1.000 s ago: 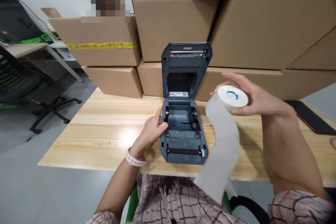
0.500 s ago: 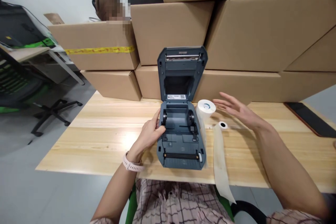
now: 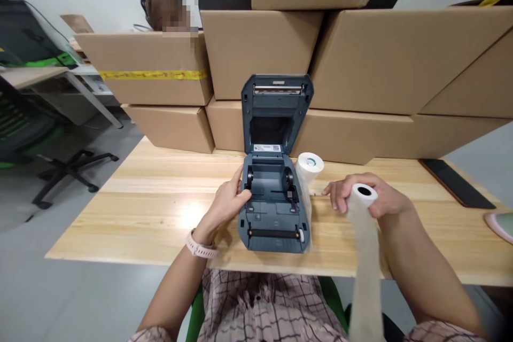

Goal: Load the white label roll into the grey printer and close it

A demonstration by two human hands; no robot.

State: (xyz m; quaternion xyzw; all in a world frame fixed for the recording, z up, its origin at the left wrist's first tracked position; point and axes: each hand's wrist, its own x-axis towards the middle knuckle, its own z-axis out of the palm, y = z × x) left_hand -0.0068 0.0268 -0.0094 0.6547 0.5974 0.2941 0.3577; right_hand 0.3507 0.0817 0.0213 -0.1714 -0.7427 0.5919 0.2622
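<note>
A dark grey label printer (image 3: 274, 219) stands on the wooden table with its lid (image 3: 276, 117) swung up, so its inner bay and black roller show. My left hand (image 3: 229, 195) is closed on the printer's left side, thumb over the rim; its other fingers are mostly hidden. To the printer's right, my right hand (image 3: 385, 192) holds a small white paper roll (image 3: 372, 196) with a dark core. A long pale strip (image 3: 366, 267) hangs from this roll past the table's front edge. A larger white roll (image 3: 309, 164) stands against the printer's right side.
Stacked cardboard boxes (image 3: 264, 51) line the back of the table (image 3: 160, 192). A dark flat device (image 3: 457, 181) lies at the right, with a pink-rimmed green object (image 3: 500, 224) at the edge. Behind the boxes, a person's head (image 3: 164, 8) shows. An office chair (image 3: 68, 171) stands at left.
My right hand has come down from beside the larger roll and taken hold of the small roll. That roll has lifted and shifted right, its strip trailing. My left hand stays on the printer.
</note>
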